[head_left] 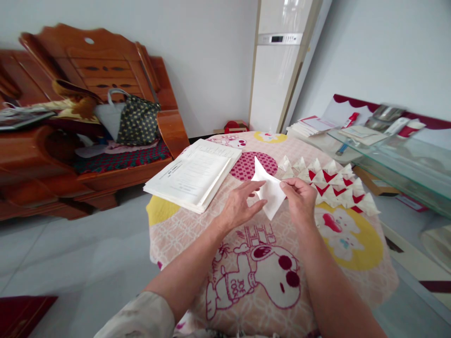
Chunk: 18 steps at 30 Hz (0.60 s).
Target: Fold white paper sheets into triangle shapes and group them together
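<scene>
A folded white paper piece (268,187) is held between both my hands above a small table covered by a pink cartoon-print cloth (268,277). My left hand (240,205) pinches its left edge with fingers and thumb. My right hand (300,199) grips its right side, fingers curled round it. Just right of my right hand lies a row of several folded white and red paper triangles (334,183). An open stack of printed white sheets (195,173) lies on the table's left part.
A carved wooden bench (70,141) with a patterned bag (136,119) stands at the left. A tall white cabinet unit (278,65) stands behind the table. A glass-topped table (394,155) with papers and boxes is at the right. Grey tiled floor surrounds the table.
</scene>
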{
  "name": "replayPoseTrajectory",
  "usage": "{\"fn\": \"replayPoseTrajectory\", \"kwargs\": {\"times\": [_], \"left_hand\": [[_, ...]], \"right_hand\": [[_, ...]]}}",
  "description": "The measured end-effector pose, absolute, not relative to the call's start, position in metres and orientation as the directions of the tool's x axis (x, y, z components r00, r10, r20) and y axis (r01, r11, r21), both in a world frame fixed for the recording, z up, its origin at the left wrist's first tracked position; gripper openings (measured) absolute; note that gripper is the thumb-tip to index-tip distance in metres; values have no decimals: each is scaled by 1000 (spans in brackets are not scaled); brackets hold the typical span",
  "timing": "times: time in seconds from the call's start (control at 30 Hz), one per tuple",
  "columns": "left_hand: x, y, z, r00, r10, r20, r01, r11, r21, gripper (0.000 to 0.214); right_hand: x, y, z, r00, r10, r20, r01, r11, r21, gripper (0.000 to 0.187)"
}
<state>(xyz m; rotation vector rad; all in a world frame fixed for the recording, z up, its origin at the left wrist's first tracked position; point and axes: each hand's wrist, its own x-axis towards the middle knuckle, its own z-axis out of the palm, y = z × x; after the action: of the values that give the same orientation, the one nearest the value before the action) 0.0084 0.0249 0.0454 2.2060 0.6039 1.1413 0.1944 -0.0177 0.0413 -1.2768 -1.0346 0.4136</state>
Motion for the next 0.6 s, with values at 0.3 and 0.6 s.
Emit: {"fn": "replayPoseTrajectory", "kwargs": {"times": [0.3,0.6], "left_hand": [[14,26,38,543,693,473,53,-591,805,53],[15,34,32,582,696,420,-283,-310,908,50]], "right_hand": [[174,-23,45,310,855,415,182,375,-909,38],[176,-23,45,321,805,499,253,435,-864,27]]}}
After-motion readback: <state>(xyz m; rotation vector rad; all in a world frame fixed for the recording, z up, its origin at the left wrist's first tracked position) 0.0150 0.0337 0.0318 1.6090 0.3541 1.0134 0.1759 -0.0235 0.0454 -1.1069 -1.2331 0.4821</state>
